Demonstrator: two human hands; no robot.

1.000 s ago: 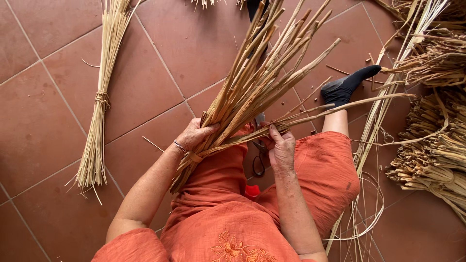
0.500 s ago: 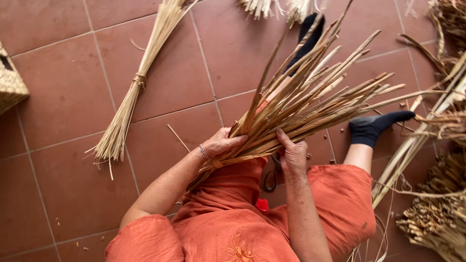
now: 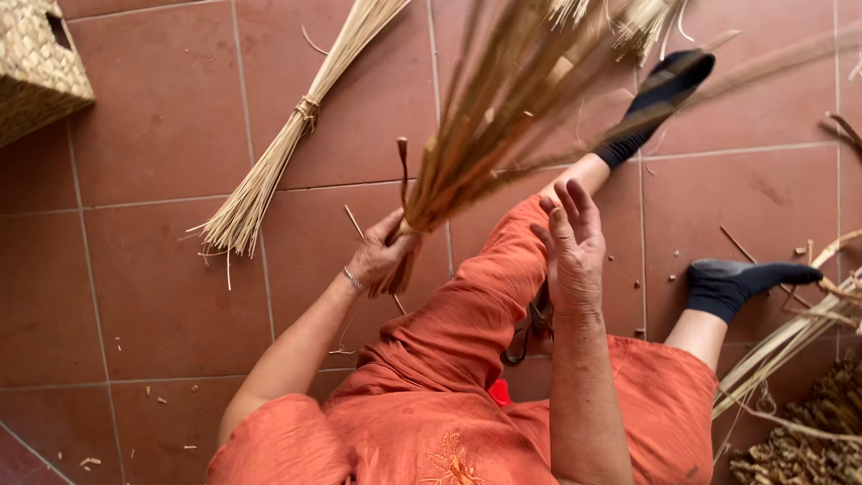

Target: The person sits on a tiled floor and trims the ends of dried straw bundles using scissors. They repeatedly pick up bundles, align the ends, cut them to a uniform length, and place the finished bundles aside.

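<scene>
I sit on a terracotta tiled floor in orange clothes and dark socks. My left hand [image 3: 382, 260] grips the tied base of a bundle of dry reed stalks [image 3: 489, 126] that fans upward and is blurred with motion. My right hand [image 3: 570, 242] is free of the bundle, fingers spread, hovering above my left knee just right of the stalks. Scissors [image 3: 530, 332] lie on the floor between my legs, partly hidden by my right forearm.
A second tied straw bundle [image 3: 287, 144] lies on the tiles at upper left. A woven basket [image 3: 36, 67] stands in the top left corner. Loose reeds and dried plant material [image 3: 799, 395] pile at the right edge. Straw scraps dot the floor.
My right hand has let go of the bundle and opened. My left hand swung the stalks upright. The view shifted, bringing the basket and both feet into sight.
</scene>
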